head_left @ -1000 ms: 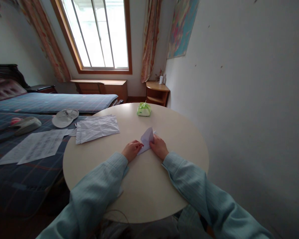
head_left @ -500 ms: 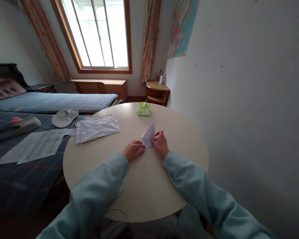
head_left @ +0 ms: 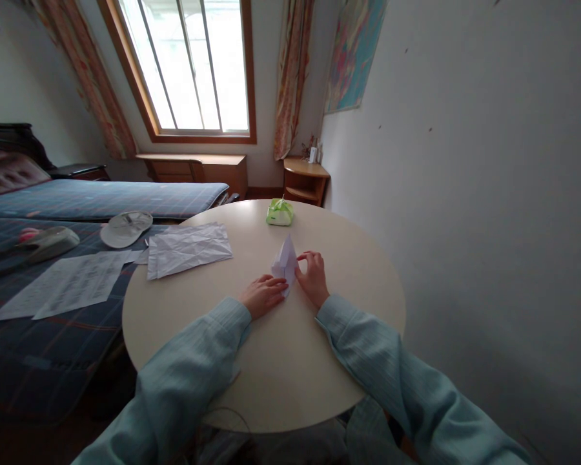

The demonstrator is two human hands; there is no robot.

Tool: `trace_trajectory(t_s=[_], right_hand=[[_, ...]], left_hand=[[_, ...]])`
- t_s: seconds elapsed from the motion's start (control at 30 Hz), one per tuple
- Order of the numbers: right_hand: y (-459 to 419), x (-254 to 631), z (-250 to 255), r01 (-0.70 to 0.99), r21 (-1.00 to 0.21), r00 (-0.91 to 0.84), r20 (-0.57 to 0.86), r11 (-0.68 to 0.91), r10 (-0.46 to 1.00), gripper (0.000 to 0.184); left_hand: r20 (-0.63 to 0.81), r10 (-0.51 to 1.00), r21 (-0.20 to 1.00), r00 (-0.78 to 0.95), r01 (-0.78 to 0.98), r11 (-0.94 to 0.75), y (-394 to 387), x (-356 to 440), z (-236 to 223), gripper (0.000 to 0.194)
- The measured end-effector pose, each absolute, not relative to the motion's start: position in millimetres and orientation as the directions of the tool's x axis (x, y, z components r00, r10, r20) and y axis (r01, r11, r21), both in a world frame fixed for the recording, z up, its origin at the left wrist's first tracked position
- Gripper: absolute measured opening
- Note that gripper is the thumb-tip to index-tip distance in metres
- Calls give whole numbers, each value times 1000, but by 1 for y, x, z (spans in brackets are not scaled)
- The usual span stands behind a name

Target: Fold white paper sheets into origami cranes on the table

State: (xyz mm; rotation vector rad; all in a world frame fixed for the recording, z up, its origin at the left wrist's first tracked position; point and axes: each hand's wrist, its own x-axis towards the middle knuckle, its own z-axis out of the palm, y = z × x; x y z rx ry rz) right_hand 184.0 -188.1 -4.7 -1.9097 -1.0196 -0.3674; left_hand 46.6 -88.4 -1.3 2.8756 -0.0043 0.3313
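Observation:
A small folded sheet of white paper (head_left: pixel 284 261) stands partly raised on the round table, its peak pointing away from me. My left hand (head_left: pixel 265 296) lies over the paper's near left part, fingers stretched out and pressing it down. On the other side, my right hand (head_left: pixel 312 274) pinches the paper's right edge between thumb and index finger, the index finger bent. The fingertips of both hands cover some of the lower folds.
Creased white sheets (head_left: pixel 191 250) lie at the left of the pale round table (head_left: pixel 314 368). A green-and-white tissue pack (head_left: pixel 279 213) sits near its far edge. On the bed at left are printed sheets (head_left: pixel 72 284) and a light cap (head_left: pixel 126 229). A wall stands at right.
The paper has turned, and its raised flap now stands narrower and more upright. My left fingers have moved right and flattened over it. My right hand has changed to a fingertip pinch.

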Motion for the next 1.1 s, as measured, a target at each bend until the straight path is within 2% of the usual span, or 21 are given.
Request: trace_trajectory(t_s=[0.1, 0.2, 0.3, 0.47, 0.6, 0.73, 0.77, 0.87, 1.1], right_hand=[[-188, 180, -2, 798, -582, 558, 615, -157, 558, 13], [-186, 176, -4, 799, -592, 480, 530, -101, 699, 10], [-186, 175, -8, 808, -576, 431, 441, -120, 787, 11], [-187, 176, -6, 842, -511, 393, 360, -174, 846, 8], [-188, 175, -1, 860, -470, 376, 323, -197, 868, 8], [-189, 173, 1, 868, -455, 369, 322, -199, 872, 9], [-189, 172, 1, 869, -455, 365, 324, -195, 873, 9], [-189, 172, 0, 874, -458, 337, 328, -163, 883, 7], [-188, 171, -1, 880, -459, 300, 347, -118, 889, 8]], left_hand=[[242, 42, 218, 969, -12, -976, -89, 48, -1, 34], [277, 37, 243, 960, -33, -970, -88, 48, 0, 33], [314, 9, 291, 949, -87, -953, -88, 48, 1, 32], [339, -39, 423, 940, -189, -886, -91, 48, 3, 25], [350, 189, 496, 917, -10, -868, -87, 49, 0, 21], [462, 418, 525, 783, 139, -840, -75, 51, -6, 16], [477, 454, 538, 752, 159, -828, -72, 51, -8, 21], [445, 489, 558, 750, 194, -807, -65, 54, -16, 34], [400, 410, 453, 820, 212, -866, -65, 55, -16, 20]])
